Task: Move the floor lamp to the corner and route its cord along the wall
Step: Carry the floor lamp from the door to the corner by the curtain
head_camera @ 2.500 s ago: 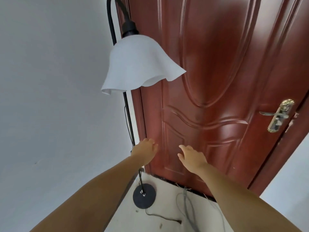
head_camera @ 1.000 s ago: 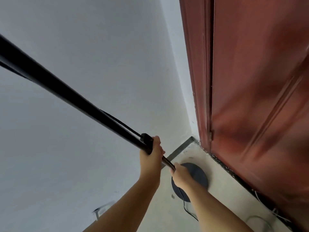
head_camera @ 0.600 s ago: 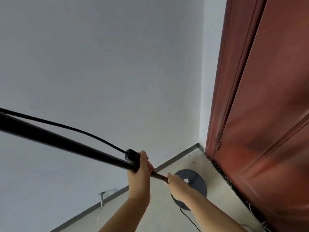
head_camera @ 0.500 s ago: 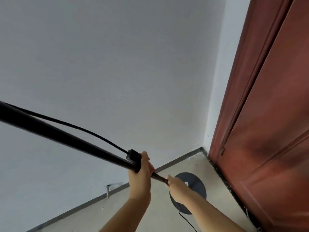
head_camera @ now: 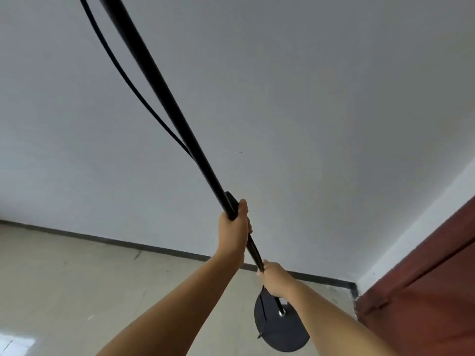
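The left hand (head_camera: 234,228) is clenched around the black lamp pole (head_camera: 164,91), just below a small black block (head_camera: 231,199) fixed to the pole. Lower on the same pole, the right hand (head_camera: 276,278) is wrapped around the shaft just above the round base (head_camera: 281,327). The pole is held at a slant, its upper end cut off by the top edge of the view, so the shade is not seen. The cord (head_camera: 133,91) is seen hanging beside the pole above the left hand and joining it near the block; a thin stretch of it is seen again over the base, where its end is lost. Whether the base is resting on the floor (head_camera: 77,278) cannot be told. Beyond the pole, a white wall (head_camera: 308,111) is met by a dark skirting strip (head_camera: 128,244). To the right of the base, the corner is partly closed off by a reddish-brown door (head_camera: 424,304), cut by the frame edge.
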### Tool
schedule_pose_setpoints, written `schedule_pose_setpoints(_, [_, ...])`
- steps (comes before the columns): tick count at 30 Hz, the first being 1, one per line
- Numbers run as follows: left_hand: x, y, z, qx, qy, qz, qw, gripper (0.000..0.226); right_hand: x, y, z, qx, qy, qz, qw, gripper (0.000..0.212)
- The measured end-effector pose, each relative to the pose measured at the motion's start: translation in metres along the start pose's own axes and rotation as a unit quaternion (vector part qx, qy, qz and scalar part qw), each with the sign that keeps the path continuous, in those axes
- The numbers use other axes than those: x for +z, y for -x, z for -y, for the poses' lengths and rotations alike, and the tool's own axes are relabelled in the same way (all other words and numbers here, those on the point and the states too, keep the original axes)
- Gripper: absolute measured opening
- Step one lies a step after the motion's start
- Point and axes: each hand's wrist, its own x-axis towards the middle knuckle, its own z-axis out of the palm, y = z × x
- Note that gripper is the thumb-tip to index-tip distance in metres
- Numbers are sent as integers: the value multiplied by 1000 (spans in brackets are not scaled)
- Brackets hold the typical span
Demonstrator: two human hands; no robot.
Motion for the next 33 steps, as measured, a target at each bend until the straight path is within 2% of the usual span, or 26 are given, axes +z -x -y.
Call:
schedule_pose_setpoints(6, [-113,-5,-67,24,47,-91,994,25,47,-3,113,-72,72,50,994,31])
schedule_pose_setpoints(10, [-208,-22,-98,39,67,-140,987,24,99,-22,196,-96,135,76,983,18])
schedule_pose_setpoints(16, [-356,-57,-132,54,82,-188,977,24,186,-58,321,-136,175,104,969,31])
schedule_pose_setpoints(20, [-439,-76,-163,63,75,-219,971,23,239,-77,400,-169,185,119,961,30])
schedule_pose_setpoints(26, [-554,-110,-210,92,70,-277,954,24,307,-112,520,-250,233,156,927,18])
schedule_pose_setpoints(31, [-651,-163,-241,113,66,-320,938,25,364,-161,624,-279,212,187,918,3])
schedule_pose_setpoints(33, [-691,-189,-253,117,66,-341,931,24,389,-184,667,-300,237,208,901,9])
